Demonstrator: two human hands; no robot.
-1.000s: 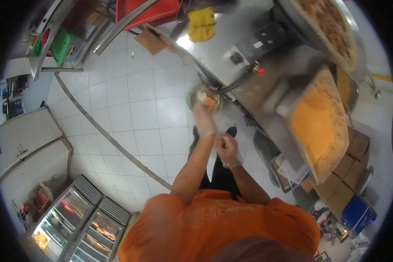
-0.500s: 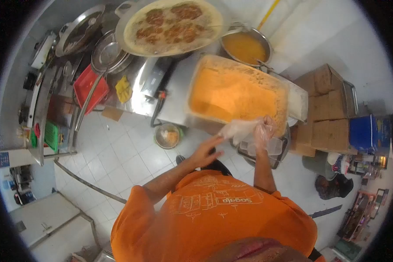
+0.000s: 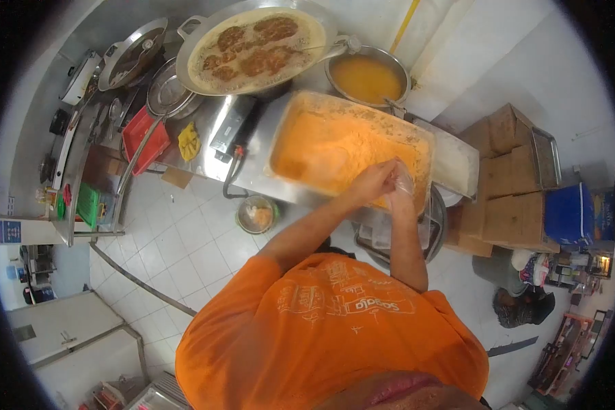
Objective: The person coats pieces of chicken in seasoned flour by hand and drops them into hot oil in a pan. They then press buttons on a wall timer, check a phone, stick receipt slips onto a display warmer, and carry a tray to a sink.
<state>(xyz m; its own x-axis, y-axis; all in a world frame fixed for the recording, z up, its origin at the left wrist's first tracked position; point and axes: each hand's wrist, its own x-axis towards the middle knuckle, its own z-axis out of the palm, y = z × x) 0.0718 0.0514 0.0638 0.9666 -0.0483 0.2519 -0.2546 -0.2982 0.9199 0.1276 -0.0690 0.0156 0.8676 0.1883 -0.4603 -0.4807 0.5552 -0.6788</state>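
Note:
My left hand (image 3: 374,182) is bare, with its fingers closed at the front of my right hand, on what looks like the thin clear plastic glove (image 3: 404,179). That glove covers my right hand (image 3: 399,184), whose fingers are partly hidden behind the left ones. Both hands meet above the near right part of a large clear tub (image 3: 277,160) of orange breading powder (image 3: 328,140). Clear plastic containers (image 3: 383,232) sit below my right forearm.
A wide pan (image 3: 184,65) of bubbling oil holds several browned pieces (image 3: 270,61). Beside it stand a bowl of yellow liquid (image 3: 367,78), a red basket (image 3: 143,140) and a yellow cloth (image 3: 188,141). Cardboard boxes (image 3: 512,171) are stacked at right; a small bowl (image 3: 256,214) is lower down.
My left hand has moved right and up to meet my right hand. The plastic that hung stretched between them no longer dangles. Both hands are now farther over the tub.

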